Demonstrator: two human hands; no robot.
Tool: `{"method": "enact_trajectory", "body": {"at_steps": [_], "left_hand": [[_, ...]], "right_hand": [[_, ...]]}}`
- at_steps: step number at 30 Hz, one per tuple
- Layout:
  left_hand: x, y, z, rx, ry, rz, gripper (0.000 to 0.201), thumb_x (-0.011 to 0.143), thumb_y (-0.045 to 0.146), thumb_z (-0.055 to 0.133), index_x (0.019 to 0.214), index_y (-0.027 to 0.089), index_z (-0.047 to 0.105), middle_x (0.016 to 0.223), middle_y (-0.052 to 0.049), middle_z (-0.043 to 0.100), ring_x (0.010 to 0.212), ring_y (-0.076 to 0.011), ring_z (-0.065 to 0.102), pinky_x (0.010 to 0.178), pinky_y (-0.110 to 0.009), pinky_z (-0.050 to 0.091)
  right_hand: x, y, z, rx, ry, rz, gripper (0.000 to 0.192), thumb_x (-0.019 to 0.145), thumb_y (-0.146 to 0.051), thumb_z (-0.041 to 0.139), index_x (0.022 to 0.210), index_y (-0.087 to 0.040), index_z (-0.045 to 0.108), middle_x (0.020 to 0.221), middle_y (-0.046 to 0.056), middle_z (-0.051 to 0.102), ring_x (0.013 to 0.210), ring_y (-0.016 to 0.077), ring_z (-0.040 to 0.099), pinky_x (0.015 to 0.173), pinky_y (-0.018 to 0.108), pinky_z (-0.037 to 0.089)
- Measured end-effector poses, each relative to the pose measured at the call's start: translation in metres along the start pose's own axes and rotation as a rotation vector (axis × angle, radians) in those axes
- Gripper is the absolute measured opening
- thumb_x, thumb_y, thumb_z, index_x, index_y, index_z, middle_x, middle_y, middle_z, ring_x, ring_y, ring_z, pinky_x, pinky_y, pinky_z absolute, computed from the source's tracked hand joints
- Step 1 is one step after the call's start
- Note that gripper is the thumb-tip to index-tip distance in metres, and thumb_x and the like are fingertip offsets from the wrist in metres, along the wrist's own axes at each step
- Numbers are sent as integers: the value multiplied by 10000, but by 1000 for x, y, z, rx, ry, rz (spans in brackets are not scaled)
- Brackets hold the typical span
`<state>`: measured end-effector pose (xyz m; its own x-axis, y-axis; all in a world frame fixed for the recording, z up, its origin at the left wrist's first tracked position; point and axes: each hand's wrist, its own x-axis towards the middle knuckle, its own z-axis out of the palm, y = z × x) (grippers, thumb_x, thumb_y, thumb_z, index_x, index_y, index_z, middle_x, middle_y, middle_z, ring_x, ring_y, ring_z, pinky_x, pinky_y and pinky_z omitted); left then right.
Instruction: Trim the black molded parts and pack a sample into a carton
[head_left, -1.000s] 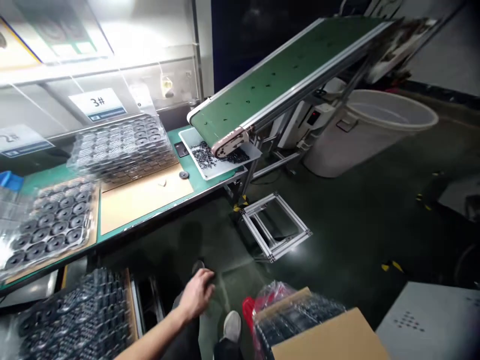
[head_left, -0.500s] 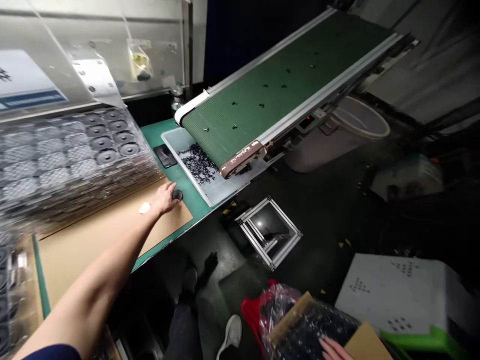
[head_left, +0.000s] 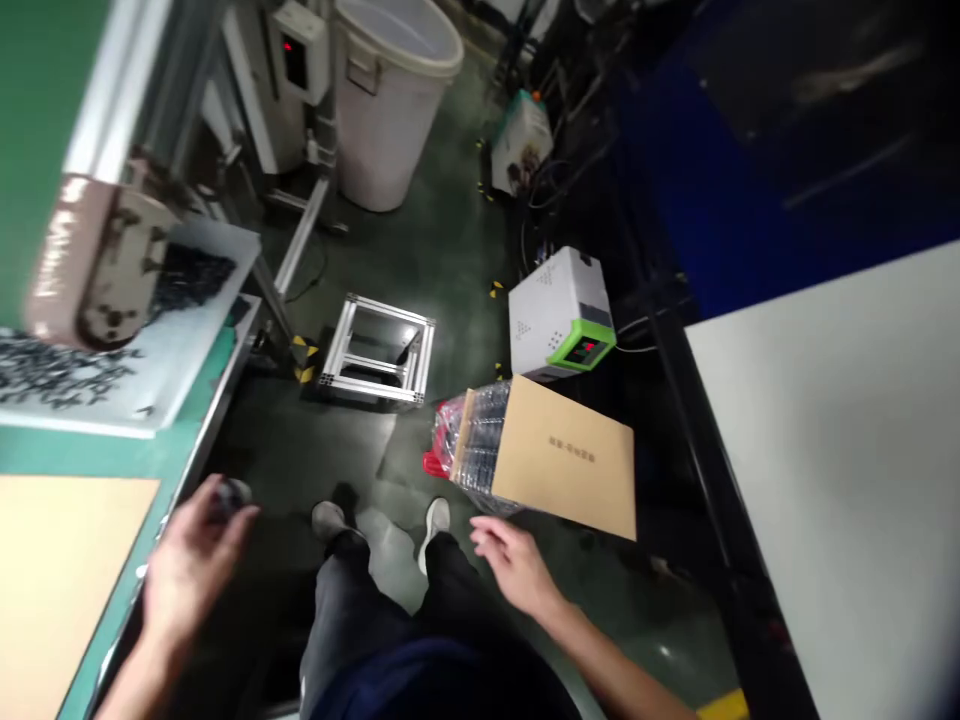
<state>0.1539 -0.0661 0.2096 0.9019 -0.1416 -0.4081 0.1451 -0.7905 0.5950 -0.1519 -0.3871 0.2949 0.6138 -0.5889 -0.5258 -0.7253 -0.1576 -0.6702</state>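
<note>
Past the edge of the green bench, my left hand (head_left: 189, 560) holds a small dark round part (head_left: 229, 497) between thumb and fingers. Blur hides the part's detail. My right hand (head_left: 517, 570) has loosely stretched fingers and nothing visible in it. It hovers just below a stack of clear plastic trays (head_left: 481, 435). A cardboard sheet (head_left: 570, 455) leans against that stack. Below my left hand a flat cardboard sheet (head_left: 67, 570) lies on the bench.
At the left, a conveyor end (head_left: 97, 260) overhangs a white bin (head_left: 169, 395) of small black pieces. On the floor are an aluminium frame (head_left: 375, 385), a white-and-green machine box (head_left: 551, 320) and a large tub (head_left: 394, 120). A white tabletop (head_left: 847, 420) stands at the right.
The view has swung right and down. My left hand has lifted the dark round part off the bench cardboard and carried it past the edge. My right hand now shows more fully.
</note>
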Motion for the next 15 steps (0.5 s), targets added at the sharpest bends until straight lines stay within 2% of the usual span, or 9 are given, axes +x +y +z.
{"method": "enact_trajectory", "body": {"at_steps": [1,2,3,4,5,6,8,11,15], "left_hand": [[-29,25,30,-49,-62,92,796,772,666,718,1456,278,591,1337,-88,708,863,-299,744,842,-504,669],[-59,51,61,-102,-156,213,766,828,655,694,1475,260,576,1381,-92,689,874,-268,748,781,-420,674],[-89,77,91,-123,-233,351,666,902,591,669,1478,268,581,1404,-77,683,991,-255,751,843,-369,667],[-117,102,120,-116,-270,593,597,984,486,611,1511,212,557,1414,-123,672,1130,-279,726,938,-388,647],[-143,126,148,-102,-307,716,554,1009,411,605,1526,221,550,1429,-118,662,1240,-287,683,1052,-416,604],[-166,149,173,-88,-327,792,528,1018,356,600,1529,231,553,1435,-107,660,1270,-285,664,1086,-421,584],[-207,190,217,-54,-347,909,513,1026,280,595,1535,235,552,1455,-101,646,1283,-298,644,1117,-459,560],[-256,246,273,-13,-345,998,525,1034,247,603,1552,225,523,1449,-109,643,1264,-301,640,1111,-470,558],[-303,309,332,39,-346,1047,646,1034,308,642,1632,261,403,1572,-110,551,1367,-289,602,1128,-437,556]], "right_hand": [[-4,1,6,55,-30,-6,503,994,-622,561,1181,-197,753,997,104,786,830,254,791,796,379,648],[-7,2,9,110,-50,-15,505,1005,-622,555,1205,-195,737,997,98,784,841,248,791,808,372,646],[-10,5,8,165,-62,-22,509,1013,-629,546,1216,-195,721,998,94,780,847,241,789,815,366,645],[-11,9,3,216,-62,-26,508,1018,-641,540,1197,-197,708,990,88,773,846,234,784,815,358,644],[-12,17,-6,263,-47,-25,501,1020,-656,536,1150,-199,695,967,82,762,832,226,776,800,348,642],[-13,28,-19,304,-21,-19,495,1018,-673,535,1079,-202,675,928,72,743,800,216,761,768,334,637],[-13,56,-55,371,50,0,500,998,-706,545,943,-213,608,826,43,684,708,192,709,683,306,610],[-9,108,-122,435,130,22,508,950,-727,587,919,-220,585,750,14,629,628,171,629,610,289,566],[10,172,-212,423,235,27,492,917,-693,631,889,-202,647,725,20,630,627,166,580,599,284,500]]}}
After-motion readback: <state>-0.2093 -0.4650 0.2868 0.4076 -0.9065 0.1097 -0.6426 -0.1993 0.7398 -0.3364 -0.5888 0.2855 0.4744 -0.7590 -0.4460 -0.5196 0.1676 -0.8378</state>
